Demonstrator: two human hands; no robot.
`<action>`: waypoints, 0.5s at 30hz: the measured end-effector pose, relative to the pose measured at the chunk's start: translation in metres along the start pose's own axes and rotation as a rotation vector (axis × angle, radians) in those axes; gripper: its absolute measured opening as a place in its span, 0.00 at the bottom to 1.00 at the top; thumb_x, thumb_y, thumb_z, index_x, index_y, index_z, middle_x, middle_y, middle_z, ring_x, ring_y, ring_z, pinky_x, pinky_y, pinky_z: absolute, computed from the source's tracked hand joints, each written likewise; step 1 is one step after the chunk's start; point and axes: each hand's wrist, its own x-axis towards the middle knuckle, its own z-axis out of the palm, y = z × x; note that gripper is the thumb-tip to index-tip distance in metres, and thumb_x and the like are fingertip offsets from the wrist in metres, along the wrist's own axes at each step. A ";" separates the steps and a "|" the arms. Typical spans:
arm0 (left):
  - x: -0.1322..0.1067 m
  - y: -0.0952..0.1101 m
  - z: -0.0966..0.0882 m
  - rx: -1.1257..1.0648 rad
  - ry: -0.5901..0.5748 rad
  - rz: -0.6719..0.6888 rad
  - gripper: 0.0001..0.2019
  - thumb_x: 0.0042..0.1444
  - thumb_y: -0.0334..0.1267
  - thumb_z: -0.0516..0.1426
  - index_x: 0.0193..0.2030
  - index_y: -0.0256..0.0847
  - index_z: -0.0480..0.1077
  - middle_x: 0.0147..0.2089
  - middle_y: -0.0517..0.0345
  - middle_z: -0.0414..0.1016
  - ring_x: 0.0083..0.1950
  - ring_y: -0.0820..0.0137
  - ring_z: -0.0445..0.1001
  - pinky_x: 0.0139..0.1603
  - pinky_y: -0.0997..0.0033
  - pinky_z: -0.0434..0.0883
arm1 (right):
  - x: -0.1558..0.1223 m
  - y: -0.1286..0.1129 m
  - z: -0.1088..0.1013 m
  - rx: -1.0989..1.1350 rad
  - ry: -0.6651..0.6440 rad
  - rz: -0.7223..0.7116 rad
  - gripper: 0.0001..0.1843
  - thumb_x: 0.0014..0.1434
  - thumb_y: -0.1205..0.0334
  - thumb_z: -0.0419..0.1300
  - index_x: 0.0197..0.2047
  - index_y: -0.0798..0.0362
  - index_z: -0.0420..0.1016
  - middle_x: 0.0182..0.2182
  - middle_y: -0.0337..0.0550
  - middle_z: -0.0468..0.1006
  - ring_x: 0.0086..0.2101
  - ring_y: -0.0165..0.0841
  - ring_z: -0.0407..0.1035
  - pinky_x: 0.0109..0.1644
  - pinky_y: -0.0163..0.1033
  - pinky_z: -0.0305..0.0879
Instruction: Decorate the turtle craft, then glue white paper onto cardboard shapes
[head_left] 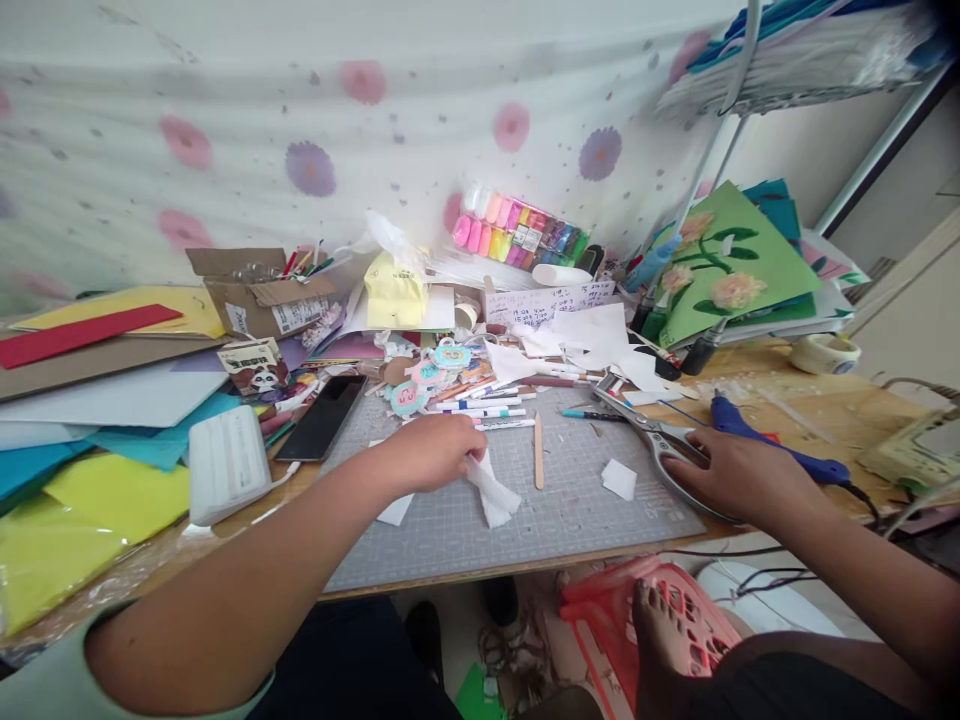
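Observation:
My left hand [439, 452] is closed, pinching a strip of thin white paper [495, 500], perhaps tissue or crepe, which hangs onto the grey cutting mat [435, 555]. Over at the right, my right hand [739, 470] rests on the handles of large metal scissors [643, 425], fingers around the loops. The blades lie on the mat and point away to the left. Between the hands are a wooden craft stick [538, 452] and small white paper squares [619, 479]. Another white piece [396, 509] lies partly behind my left forearm.
Several markers [484, 410] and paper scraps crowd the mat's far side. A blue glue gun [780, 445] with a cable lies beyond my right hand. At left are a phone [322, 418], a white power bank [227, 463] and coloured sheets [120, 490]. A red plastic basket [600, 590] stands below.

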 end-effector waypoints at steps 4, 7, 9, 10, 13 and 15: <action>0.003 0.009 -0.010 0.099 -0.040 0.074 0.19 0.45 0.30 0.60 0.47 0.48 0.71 0.49 0.56 0.69 0.50 0.62 0.66 0.46 0.66 0.61 | 0.001 0.000 0.004 -0.008 0.002 0.009 0.27 0.58 0.42 0.44 0.42 0.55 0.70 0.35 0.57 0.78 0.37 0.50 0.72 0.35 0.45 0.59; 0.004 0.017 -0.011 0.220 -0.108 0.210 0.20 0.46 0.32 0.62 0.48 0.48 0.70 0.51 0.56 0.68 0.50 0.61 0.65 0.48 0.65 0.61 | 0.000 0.000 0.003 -0.017 0.009 -0.003 0.27 0.58 0.42 0.43 0.43 0.56 0.69 0.37 0.58 0.77 0.39 0.50 0.72 0.37 0.45 0.60; 0.007 0.020 -0.006 0.283 -0.106 0.266 0.16 0.45 0.32 0.63 0.43 0.45 0.72 0.49 0.55 0.70 0.49 0.60 0.65 0.48 0.63 0.61 | -0.001 -0.001 0.002 -0.019 0.012 -0.018 0.26 0.59 0.42 0.43 0.42 0.55 0.69 0.37 0.57 0.78 0.39 0.50 0.72 0.37 0.46 0.60; 0.008 0.020 -0.003 0.298 -0.097 0.280 0.14 0.45 0.31 0.63 0.40 0.44 0.72 0.48 0.55 0.70 0.49 0.60 0.64 0.47 0.63 0.61 | -0.002 -0.001 0.002 -0.017 0.015 -0.029 0.26 0.59 0.43 0.42 0.41 0.54 0.69 0.38 0.56 0.78 0.39 0.50 0.72 0.37 0.46 0.60; 0.009 0.020 0.009 0.304 -0.061 0.293 0.07 0.46 0.31 0.61 0.34 0.43 0.72 0.45 0.57 0.71 0.48 0.62 0.64 0.46 0.65 0.61 | -0.004 0.000 0.001 0.004 0.027 -0.059 0.25 0.60 0.45 0.40 0.40 0.54 0.69 0.38 0.56 0.78 0.40 0.50 0.72 0.37 0.47 0.61; 0.007 0.020 0.015 0.306 -0.042 0.287 0.05 0.46 0.29 0.59 0.31 0.42 0.71 0.42 0.58 0.72 0.46 0.64 0.65 0.46 0.67 0.61 | -0.003 0.003 0.004 0.022 0.036 -0.077 0.24 0.60 0.46 0.41 0.40 0.55 0.69 0.39 0.58 0.78 0.41 0.51 0.72 0.39 0.47 0.61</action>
